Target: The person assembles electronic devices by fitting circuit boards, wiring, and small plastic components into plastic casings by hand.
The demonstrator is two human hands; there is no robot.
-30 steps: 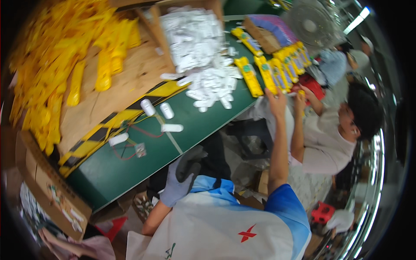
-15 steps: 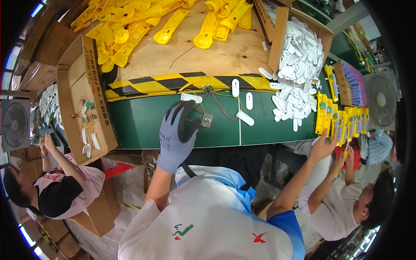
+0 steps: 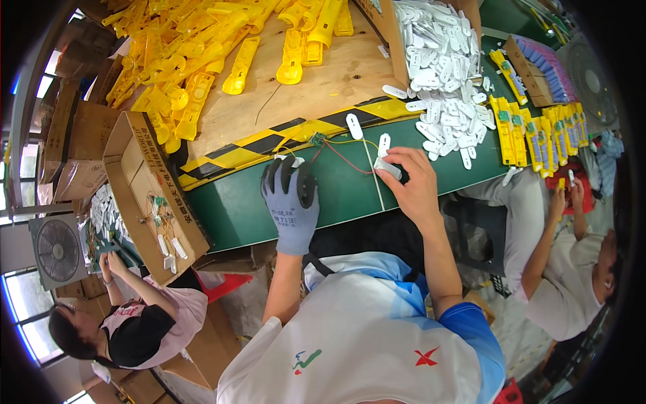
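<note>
- Currently, the left hand [image 3: 291,202], in a grey glove with dark fingertips, lies palm down on the green table [image 3: 235,209], fingers spread apart and flat; whether anything sits under the palm cannot be told.
- A small white part [image 3: 294,161] lies just beyond the gloved fingertips, at the edge of the yellow-and-black hazard stripe [image 3: 269,141].
- The right hand [image 3: 412,183] is bare; its fingers are closed around a white plastic piece [image 3: 388,168] held against the table.
- Red, green and yellow wires [image 3: 343,151] run across the table from a small green circuit board [image 3: 317,139] toward the right hand.
- Two loose white oval pieces [image 3: 354,126] lie on the table just beyond the wires.
- A heap of white plastic pieces [image 3: 441,67] spills from a cardboard box at upper right.
- Yellow plastic housings [image 3: 202,60] are piled on the plywood board [image 3: 323,84] behind the stripe.
- An open cardboard box [image 3: 151,195] with small parts stands at the table's left end.
- A row of yellow packaged items [image 3: 531,131] lies at the table's right end.
- One seated person [image 3: 145,323] works at lower left near a fan [image 3: 57,250]; another seated person [image 3: 572,269] works at right.
</note>
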